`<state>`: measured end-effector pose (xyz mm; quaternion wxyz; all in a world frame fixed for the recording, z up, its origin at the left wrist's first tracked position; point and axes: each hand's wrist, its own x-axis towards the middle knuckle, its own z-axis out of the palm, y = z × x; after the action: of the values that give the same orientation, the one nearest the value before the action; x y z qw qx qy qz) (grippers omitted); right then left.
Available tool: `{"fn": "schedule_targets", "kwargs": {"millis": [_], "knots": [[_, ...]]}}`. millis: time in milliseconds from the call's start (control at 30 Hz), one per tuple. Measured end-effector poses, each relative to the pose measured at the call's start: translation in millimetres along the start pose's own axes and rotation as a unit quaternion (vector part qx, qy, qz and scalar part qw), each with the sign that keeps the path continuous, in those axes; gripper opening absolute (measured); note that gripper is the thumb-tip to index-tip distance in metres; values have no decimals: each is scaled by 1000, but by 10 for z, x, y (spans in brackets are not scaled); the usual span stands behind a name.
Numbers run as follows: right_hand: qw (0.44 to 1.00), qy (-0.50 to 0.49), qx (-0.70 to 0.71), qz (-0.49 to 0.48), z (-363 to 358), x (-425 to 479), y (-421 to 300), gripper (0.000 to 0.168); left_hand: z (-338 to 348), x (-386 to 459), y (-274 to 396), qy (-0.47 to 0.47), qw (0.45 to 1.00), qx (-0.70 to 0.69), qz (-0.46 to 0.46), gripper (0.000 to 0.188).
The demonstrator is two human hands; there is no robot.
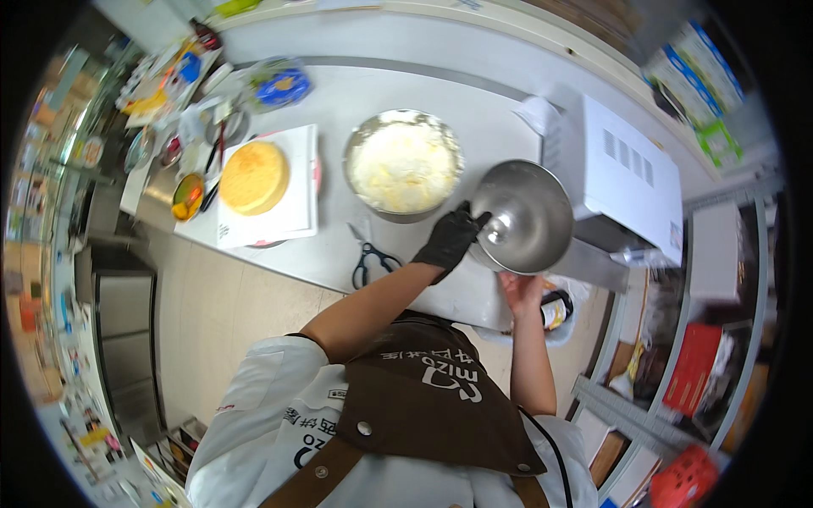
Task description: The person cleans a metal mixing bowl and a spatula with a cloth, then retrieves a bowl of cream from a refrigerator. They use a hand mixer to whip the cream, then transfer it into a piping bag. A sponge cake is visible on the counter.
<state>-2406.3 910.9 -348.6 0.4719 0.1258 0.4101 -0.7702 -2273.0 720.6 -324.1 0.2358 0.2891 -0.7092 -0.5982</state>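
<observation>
An empty stainless steel bowl is tilted at the table's right front. My left hand, in a black glove, touches or grips its left rim; the fingertips are partly blurred. My bare right hand supports it from below, its fingers partly hidden under the bowl. Left of it stands a larger metal bowl holding a white and pale yellow creamy mass. Scissors with dark handles lie in front of that bowl. A round yellow sponge cake rests on a white board farther left.
A white box-shaped appliance stands at the right, beside metal shelving. A container of orange fruit pieces is at the left. A blue and green plastic package lies at the back; a dark bottle is below the right edge.
</observation>
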Motion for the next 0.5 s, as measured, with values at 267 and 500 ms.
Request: {"fn": "schedule_targets", "kwargs": {"millis": [267,500], "knots": [[994,-62,91,-1,-382,184,430,30,-2323,-1308,868,-180,983,-7,-21,50],[956,-16,-204,211,422,-579,1179,35,-5658,-983,316,412,879,-131,-200,42]]}}
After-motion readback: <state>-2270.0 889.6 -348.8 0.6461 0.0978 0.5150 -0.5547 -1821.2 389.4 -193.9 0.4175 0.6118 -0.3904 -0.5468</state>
